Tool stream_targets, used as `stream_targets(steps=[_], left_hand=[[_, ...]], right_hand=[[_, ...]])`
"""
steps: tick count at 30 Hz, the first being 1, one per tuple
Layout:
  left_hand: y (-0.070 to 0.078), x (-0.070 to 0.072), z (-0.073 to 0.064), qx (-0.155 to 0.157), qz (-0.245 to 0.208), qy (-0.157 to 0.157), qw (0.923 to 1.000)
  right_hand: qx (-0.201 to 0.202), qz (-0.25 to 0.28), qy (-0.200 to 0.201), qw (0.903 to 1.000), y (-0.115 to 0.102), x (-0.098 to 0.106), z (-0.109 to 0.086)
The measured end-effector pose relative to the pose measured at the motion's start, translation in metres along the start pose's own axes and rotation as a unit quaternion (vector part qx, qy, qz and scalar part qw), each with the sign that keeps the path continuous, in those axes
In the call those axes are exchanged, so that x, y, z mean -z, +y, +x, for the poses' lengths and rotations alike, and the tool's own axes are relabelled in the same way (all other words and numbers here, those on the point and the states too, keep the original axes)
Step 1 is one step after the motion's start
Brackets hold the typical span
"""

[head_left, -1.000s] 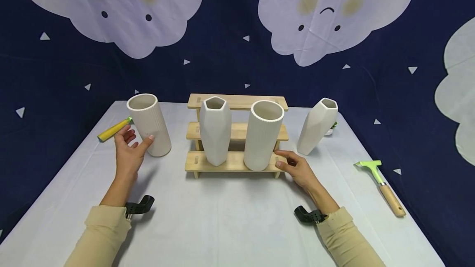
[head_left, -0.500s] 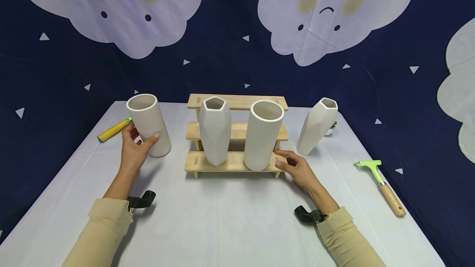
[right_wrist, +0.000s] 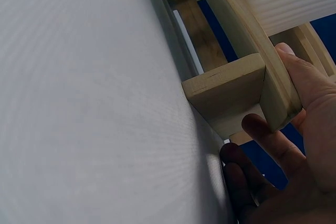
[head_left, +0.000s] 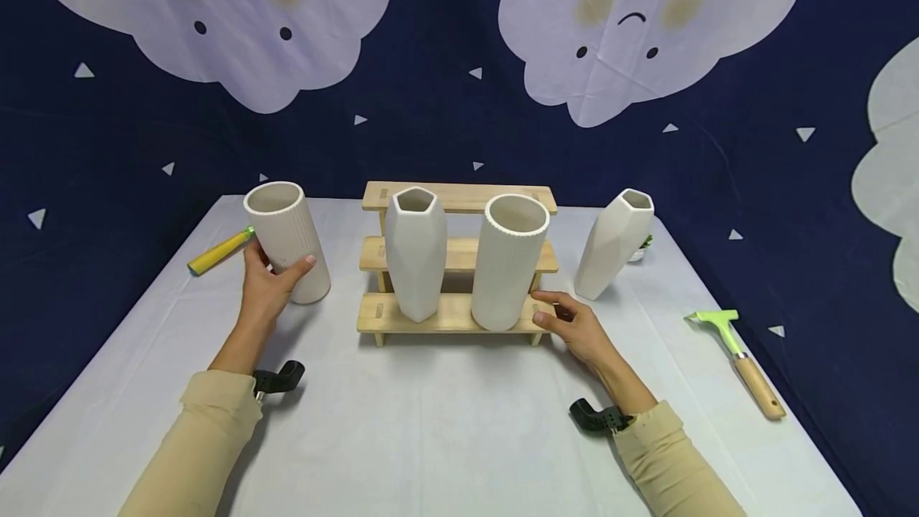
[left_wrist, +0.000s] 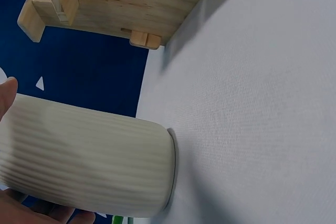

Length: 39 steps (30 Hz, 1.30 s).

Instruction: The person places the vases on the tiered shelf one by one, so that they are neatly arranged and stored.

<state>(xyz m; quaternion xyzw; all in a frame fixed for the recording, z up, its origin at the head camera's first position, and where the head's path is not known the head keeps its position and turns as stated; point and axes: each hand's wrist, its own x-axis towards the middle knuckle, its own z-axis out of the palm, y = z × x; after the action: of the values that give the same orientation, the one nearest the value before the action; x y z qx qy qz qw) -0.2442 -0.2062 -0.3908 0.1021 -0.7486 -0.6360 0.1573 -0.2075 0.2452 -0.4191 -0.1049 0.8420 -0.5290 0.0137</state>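
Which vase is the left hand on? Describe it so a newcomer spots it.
Start at the wooden step shelf mid-table. Left of it, on the table, stands a white ribbed cylinder vase in the left hand. Its twin sits on the shelf.

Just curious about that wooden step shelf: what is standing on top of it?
On the wooden step shelf's lowest step stand a faceted white vase and a ribbed white cylinder vase. They cover much of the middle step behind them.
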Motion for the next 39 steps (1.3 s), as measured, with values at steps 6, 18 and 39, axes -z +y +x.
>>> stream_targets(steps=[6,18,39], left_hand=[[-0.0024,-0.0005,0.0034,-0.004,0.015,-0.005,0.9999],[-0.006,-0.0008,0.0075,0.004,0.029,-0.003,0.9996],[-0.0055,-0.0013,0.0083,-0.01,0.017,0.004,0.9998]], right_hand=[[0.003,0.014,-0.002,0.9999,0.0005,-0.0002,0.0],[-0.001,0.004,0.002,1.0,0.0003,-0.0008,0.0],[-0.009,-0.011,0.003,0.9999,-0.0033,-0.0002,-0.0006]])
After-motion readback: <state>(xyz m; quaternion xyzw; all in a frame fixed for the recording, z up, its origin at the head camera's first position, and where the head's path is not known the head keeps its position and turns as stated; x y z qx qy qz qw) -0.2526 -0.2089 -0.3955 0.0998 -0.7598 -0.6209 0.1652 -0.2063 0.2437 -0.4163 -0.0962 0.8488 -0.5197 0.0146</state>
